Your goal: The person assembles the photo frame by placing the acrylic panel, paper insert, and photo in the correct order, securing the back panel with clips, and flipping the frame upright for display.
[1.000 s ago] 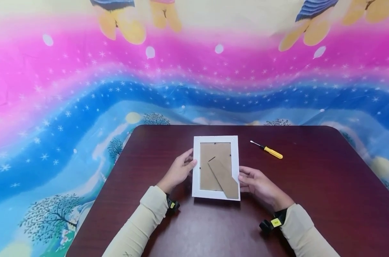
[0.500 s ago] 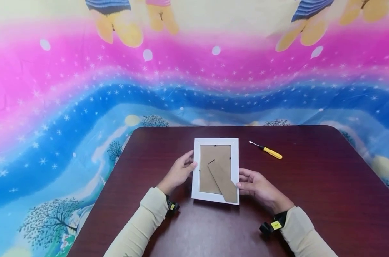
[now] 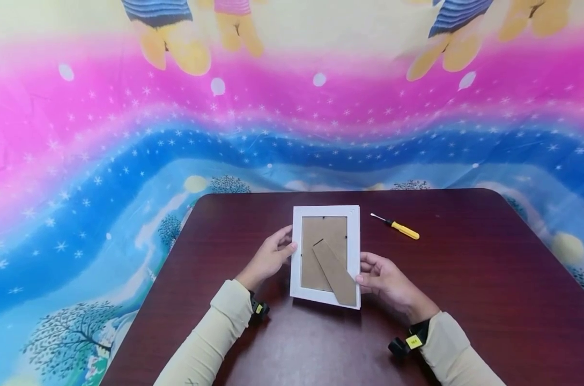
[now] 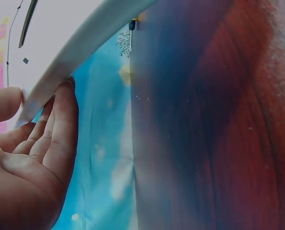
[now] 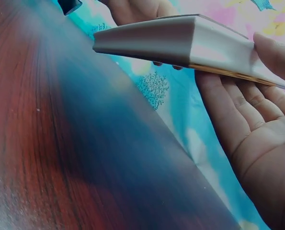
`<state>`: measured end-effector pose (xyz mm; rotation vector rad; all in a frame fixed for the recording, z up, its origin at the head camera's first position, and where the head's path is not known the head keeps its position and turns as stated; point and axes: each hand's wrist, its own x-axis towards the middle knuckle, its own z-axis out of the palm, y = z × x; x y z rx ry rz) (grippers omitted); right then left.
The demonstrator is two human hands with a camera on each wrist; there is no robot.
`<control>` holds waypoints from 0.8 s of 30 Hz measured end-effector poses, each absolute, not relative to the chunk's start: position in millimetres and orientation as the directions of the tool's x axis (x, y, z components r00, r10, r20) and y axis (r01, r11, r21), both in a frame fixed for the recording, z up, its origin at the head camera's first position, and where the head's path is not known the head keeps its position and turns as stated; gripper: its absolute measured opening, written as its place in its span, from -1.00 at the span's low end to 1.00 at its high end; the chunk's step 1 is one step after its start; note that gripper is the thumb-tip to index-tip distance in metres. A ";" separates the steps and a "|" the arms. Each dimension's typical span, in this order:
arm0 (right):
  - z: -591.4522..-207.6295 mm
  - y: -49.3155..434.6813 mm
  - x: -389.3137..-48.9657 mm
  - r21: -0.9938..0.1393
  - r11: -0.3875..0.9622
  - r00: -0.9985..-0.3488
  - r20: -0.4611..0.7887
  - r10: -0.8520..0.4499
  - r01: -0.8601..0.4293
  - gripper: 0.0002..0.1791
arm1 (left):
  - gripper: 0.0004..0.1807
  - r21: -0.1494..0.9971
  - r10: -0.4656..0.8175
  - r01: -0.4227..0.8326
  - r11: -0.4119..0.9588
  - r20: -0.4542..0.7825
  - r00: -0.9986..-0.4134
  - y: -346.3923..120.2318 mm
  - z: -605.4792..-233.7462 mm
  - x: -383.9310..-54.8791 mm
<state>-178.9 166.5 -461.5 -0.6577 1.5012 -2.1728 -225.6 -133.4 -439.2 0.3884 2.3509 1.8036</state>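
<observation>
A white picture frame (image 3: 324,298) is held above the table with its brown backing board (image 3: 316,230) toward me. Slanting across that board is a brown stand leg (image 3: 337,273), its lower end over the frame's bottom right corner. My left hand (image 3: 267,256) grips the left edge, thumb on the back and fingers behind. On the opposite edge my right hand (image 3: 393,281) pinches low down, thumb at the corner. In the right wrist view the white side of the picture frame (image 5: 147,40) shows, with fingers under it. The left wrist view shows the left hand (image 4: 32,158) at the rim.
A screwdriver (image 3: 395,226) with a yellow handle lies on the dark red-brown table (image 3: 475,268), right of the picture frame. Behind the table's far edge hangs a colourful printed cloth (image 3: 292,123). Black wrist cameras are strapped at both cuffs.
The picture frame has tilted slightly in both hands, and its right side edge now shows a little. My right thumb has shifted lower onto the corner. The head view has drifted slightly.
</observation>
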 end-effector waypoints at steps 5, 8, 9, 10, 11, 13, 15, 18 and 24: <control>-458.9 163.9 -175.5 -0.947 -0.320 -0.814 0.158 -0.559 0.036 -0.60 | -0.41 0.964 0.294 0.122 0.238 0.048 -0.955 -133.0 -436.3 -226.7; -457.6 162.7 -175.1 -0.942 -0.333 -0.811 0.173 -0.559 0.029 -0.60 | -0.42 0.958 0.293 0.140 0.249 0.063 -0.954 -133.8 -433.7 -226.6; -457.3 162.5 -175.2 -0.938 -0.345 -0.808 0.182 -0.561 0.028 -0.60 | -0.43 0.955 0.290 0.147 0.258 0.068 -0.955 -134.3 -432.8 -226.4; -456.4 162.3 -175.4 -0.933 -0.358 -0.804 0.191 -0.564 0.029 -0.60 | -0.43 0.953 0.287 0.152 0.263 0.073 -0.955 -134.8 -431.9 -226.1; -455.8 162.1 -175.5 -0.928 -0.370 -0.799 0.200 -0.567 0.031 -0.60 | -0.43 0.951 0.282 0.156 0.269 0.077 -0.956 -135.4 -431.3 -225.8; -454.5 162.0 -175.7 -0.919 -0.392 -0.791 0.215 -0.572 0.034 -0.59 | -0.43 0.949 0.263 0.151 0.276 0.076 -0.962 -136.4 -429.9 -225.1; -453.4 162.2 -175.7 -0.917 -0.397 -0.788 0.220 -0.575 0.033 -0.58 | -0.42 0.952 0.244 0.143 0.269 0.077 -0.967 -136.8 -428.3 -224.6; -451.7 161.9 -174.6 -0.923 -0.385 -0.787 0.221 -0.576 0.023 -0.56 | -0.46 0.954 0.214 0.155 0.258 0.100 -0.972 -135.5 -425.6 -224.1; -449.3 158.4 -170.1 -0.945 -0.326 -0.803 0.203 -0.560 -0.012 -0.55 | -0.57 0.947 0.163 0.194 0.254 0.156 -0.974 -133.5 -423.4 -222.1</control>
